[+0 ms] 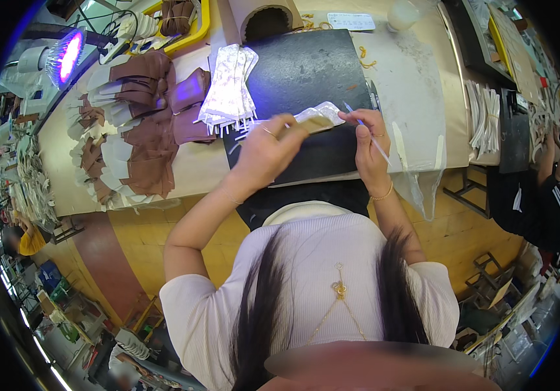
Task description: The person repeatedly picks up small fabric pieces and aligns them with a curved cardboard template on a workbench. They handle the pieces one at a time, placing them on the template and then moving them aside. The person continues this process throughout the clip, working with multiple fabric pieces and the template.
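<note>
My left hand (268, 148), a little blurred, is closed around one end of a narrow whitish and tan piece (324, 113) of sheet material. Its other end reaches the fingertips of my right hand (372, 140). A slim pale pen-like tool (379, 148) sits between my right thumb and fingers, with its thin tip pointing up and away. Both hands are above the near part of a dark board (306, 65). Just left of the board's middle lies a fanned stack of white patterned strips (229, 88) with thin tails at their near ends.
Stacks of brown pieces (146, 150) with pale backing cover the table's left side. A lit lamp (66, 58) stands at the far left, near a yellow tray (192, 36). Clear plastic sheeting (416, 111) hangs over the near edge at right. Bundled white strips (484, 117) lie farther right, near another person.
</note>
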